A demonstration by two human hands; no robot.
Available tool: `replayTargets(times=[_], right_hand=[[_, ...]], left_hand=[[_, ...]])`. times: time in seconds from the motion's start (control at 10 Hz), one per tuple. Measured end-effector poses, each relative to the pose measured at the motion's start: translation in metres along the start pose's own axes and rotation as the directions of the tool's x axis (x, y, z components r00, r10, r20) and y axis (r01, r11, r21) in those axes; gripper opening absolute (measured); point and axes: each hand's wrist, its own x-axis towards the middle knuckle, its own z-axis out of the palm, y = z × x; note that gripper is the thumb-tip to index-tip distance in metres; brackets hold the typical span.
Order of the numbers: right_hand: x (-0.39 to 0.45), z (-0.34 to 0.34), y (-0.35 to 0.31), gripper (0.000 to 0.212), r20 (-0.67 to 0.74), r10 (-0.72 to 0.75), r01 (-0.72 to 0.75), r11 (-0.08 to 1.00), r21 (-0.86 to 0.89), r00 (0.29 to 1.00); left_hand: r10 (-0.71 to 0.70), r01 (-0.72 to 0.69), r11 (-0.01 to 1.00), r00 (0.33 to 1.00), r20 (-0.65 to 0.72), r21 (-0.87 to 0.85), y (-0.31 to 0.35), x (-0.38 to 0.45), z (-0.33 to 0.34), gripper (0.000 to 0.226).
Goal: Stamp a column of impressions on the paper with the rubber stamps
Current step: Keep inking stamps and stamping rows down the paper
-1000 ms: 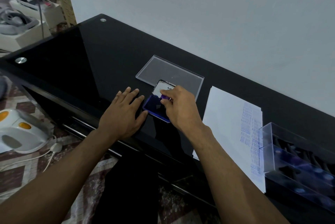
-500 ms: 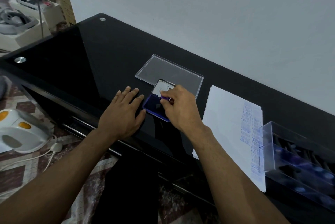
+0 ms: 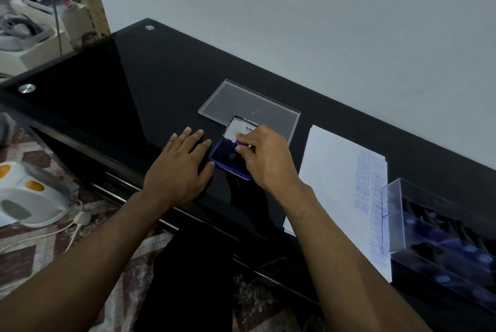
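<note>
The black desk (image 3: 134, 95) lies bare to my left and towards the wall beyond the clear lid (image 3: 241, 106). On my right, the paper (image 3: 330, 170) lies flat, easy to pass over, but the clear box (image 3: 418, 213) stands tall along its far edge, blocking that side.

A home: patterned rug (image 3: 32, 251), black glass desk (image 3: 161, 76).
</note>
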Motion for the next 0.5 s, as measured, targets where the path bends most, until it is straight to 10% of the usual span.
replayTargets(times=[0.5], right_hand=[[0.0046,0.0031,0.0021,0.024,0.009,0.044,-0.045,0.999,0.001,0.999]], left_hand=[[-0.007,0.007,1.000,1.000,0.007,-0.006,0.0008,-0.0002,-0.0005,0.075]])
